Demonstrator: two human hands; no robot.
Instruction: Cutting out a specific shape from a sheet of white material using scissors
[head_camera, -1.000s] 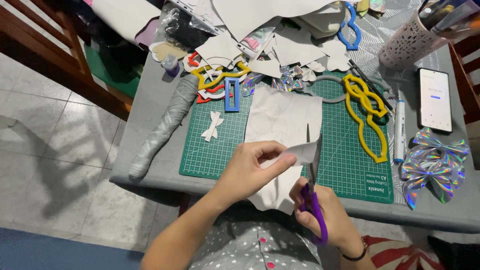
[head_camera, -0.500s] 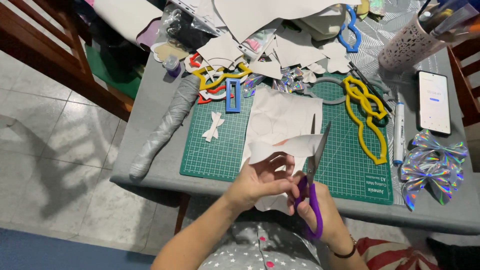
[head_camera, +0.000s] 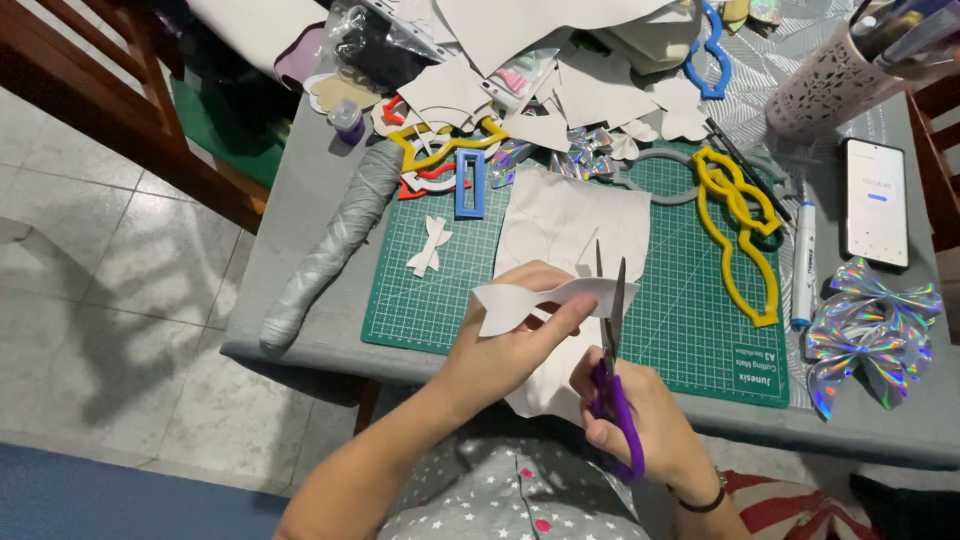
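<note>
Grey cloth covers the big surface (head_camera: 300, 250), and a green cutting mat with a white grid (head_camera: 690, 320) lies on top of it. A large pale sheet of paper (head_camera: 560, 215) lies on the mat, and part of it hangs over the near edge under the hands. A heap of white paper scraps (head_camera: 560, 90) fills the far side of the surface. A long grey roll (head_camera: 325, 245) lies slanted just left of the mat. A pale cup with little holes (head_camera: 835, 85) stands at the far right, with pens in it. A black phone (head_camera: 875, 200) lies flat near it. A long yellow plastic stencil (head_camera: 745, 230) rests on the right part of the mat. Two shiny rainbow bows (head_camera: 870, 330) sit at the right, past the mat.

The left hand (head_camera: 510, 345) holds a white cut-out paper shape with curvy ends (head_camera: 545, 300) up above the mat. Its thumb and fingers (head_camera: 570, 318) pinch the shape in the middle. The right hand (head_camera: 640, 420) grips purple-handled scissors (head_camera: 612, 360), with its fingers curled through the handles. The blades point away from the person and are spread a little, touching the right end of the paper shape. A small white paper bow (head_camera: 430, 245) lies on the left part of the mat. A blue plastic rectangle frame (head_camera: 469, 183) lies just beyond it.
</note>
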